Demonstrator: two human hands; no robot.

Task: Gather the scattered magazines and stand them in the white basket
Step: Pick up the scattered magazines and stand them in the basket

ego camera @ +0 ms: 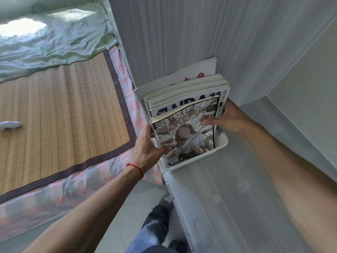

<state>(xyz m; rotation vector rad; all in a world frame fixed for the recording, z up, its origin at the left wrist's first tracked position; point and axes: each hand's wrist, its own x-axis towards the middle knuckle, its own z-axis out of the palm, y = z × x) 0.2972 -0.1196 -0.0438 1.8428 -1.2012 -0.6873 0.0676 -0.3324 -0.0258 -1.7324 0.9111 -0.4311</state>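
Observation:
A white basket (221, 146) sits on a white shelf against the corrugated wall. Several magazines (187, 92) stand upright in it, packed together. The front magazine (189, 132) has a brown and white cover with a figure on it, and its lower part is inside the basket. My left hand (147, 148) grips that magazine's left edge, thumb on the cover. My right hand (228, 119) holds its right edge near the top, fingers on the cover. Behind it stands a magazine with large black letters (189, 103).
A bed with a bamboo mat (60, 114) and a crumpled green sheet (51, 37) fills the left. A small white object (10, 125) lies on the mat. The white shelf top (228, 198) runs toward me. My jeans-clad leg (155, 232) is below.

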